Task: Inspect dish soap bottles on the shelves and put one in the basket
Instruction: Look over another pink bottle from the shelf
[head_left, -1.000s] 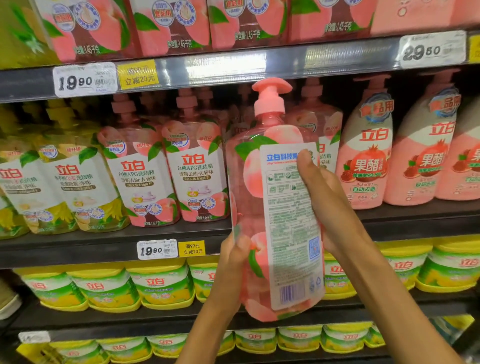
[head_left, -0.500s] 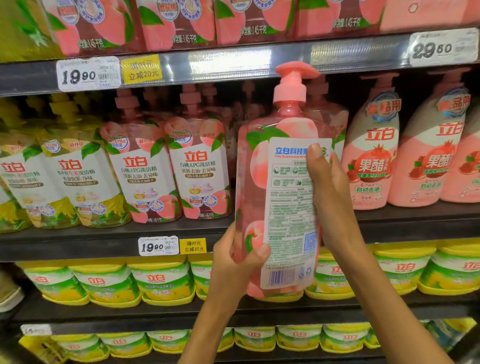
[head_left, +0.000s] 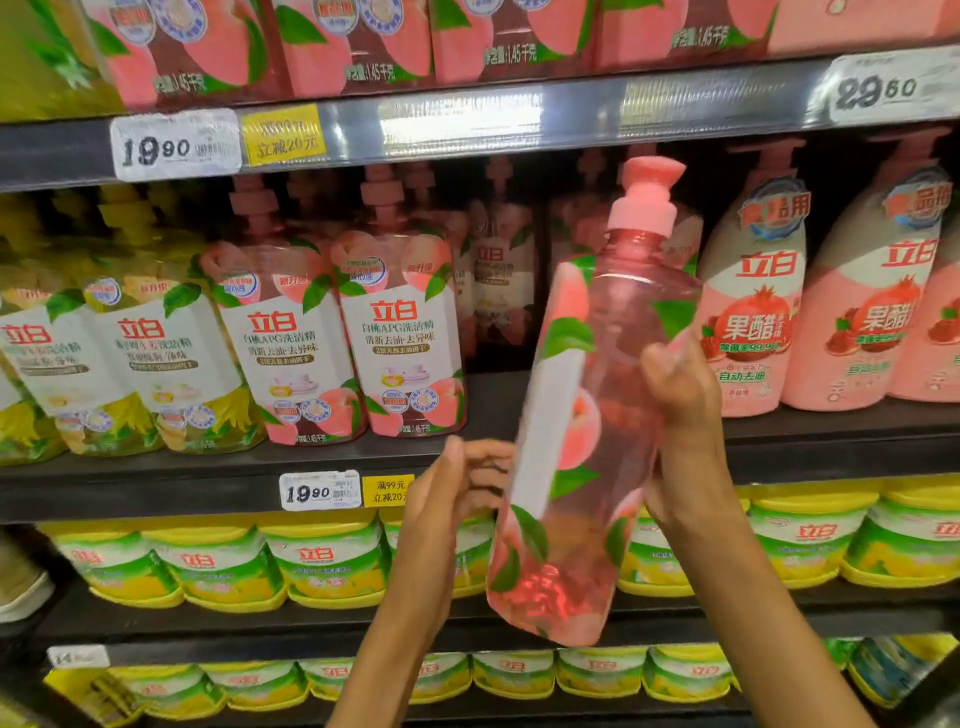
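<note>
Dish soap bottle (head_left: 597, 415): clear pink, peach-printed, tilted.

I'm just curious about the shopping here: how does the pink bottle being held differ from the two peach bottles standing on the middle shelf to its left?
The held bottle is tilted and turned edge-on, gripped by the right hand, with the left hand beside it. The shelf peach bottles stand upright, front labels facing out. The held bottle's clear pink side shows; theirs show white labels with red lettering. All have pink pump tops and peach pictures.
</note>
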